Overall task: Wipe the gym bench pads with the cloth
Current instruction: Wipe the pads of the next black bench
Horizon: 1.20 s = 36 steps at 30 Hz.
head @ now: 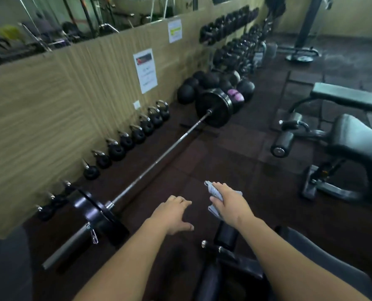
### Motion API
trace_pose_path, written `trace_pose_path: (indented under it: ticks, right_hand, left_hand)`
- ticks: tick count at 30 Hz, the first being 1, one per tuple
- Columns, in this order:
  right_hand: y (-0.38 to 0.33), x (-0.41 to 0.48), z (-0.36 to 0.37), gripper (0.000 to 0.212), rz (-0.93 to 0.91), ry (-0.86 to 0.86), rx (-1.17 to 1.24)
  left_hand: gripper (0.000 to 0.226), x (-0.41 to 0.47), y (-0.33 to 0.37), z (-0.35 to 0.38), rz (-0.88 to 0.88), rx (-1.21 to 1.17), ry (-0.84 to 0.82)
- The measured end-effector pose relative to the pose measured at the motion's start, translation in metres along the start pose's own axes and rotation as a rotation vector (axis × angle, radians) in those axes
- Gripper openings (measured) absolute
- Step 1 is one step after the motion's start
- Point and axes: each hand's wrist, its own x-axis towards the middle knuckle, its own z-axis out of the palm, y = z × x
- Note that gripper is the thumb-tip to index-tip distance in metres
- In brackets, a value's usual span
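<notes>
My right hand [230, 203] grips a crumpled grey-white cloth [213, 190], held in the air above the dark floor. My left hand [173, 215] hovers beside it with fingers relaxed, holding nothing. Directly below my arms lies a black bench with a foam roller [226, 234] and a dark pad [324, 255] at the lower right. A second bench stands at the right, with a black seat pad [360, 140], a long back pad [350, 96] and a leg roller [283, 143].
A loaded barbell [159, 158] lies diagonally on the floor at the left. Several kettlebells [126, 142] line the wooden wall. Medicine balls [211, 83] and dumbbell racks [235, 42] stand further back. Dark rubber floor [235, 157] stretches between the barbell and the right bench.
</notes>
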Motion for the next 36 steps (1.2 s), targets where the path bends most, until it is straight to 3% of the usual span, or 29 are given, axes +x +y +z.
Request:
trace_pose_path:
  ticks: [10,19,25,36]
  right_hand:
    - [-0.106,0.144,0.030,0.053,0.079,0.129,0.116]
    - [-0.088,0.273,0.005,0.052,0.166,0.213,0.206]
    - [-0.007,0.370,-0.071,0.051,0.282,0.283,0.208]
    - [0.154,0.466,-0.256,0.049,0.513,0.555,0.218]
  left_hand:
    - [0.091,0.072,-0.149,-0.118,0.058,0.080,0.036]
    - [0.087,0.213,-0.174,-0.181,0.158,0.160,-0.011]
    - [0.088,0.368,-0.127,-0.229,0.267,0.203,-0.030]
    - [0.085,0.618,0.052,-0.304,0.577,0.331,-0.056]
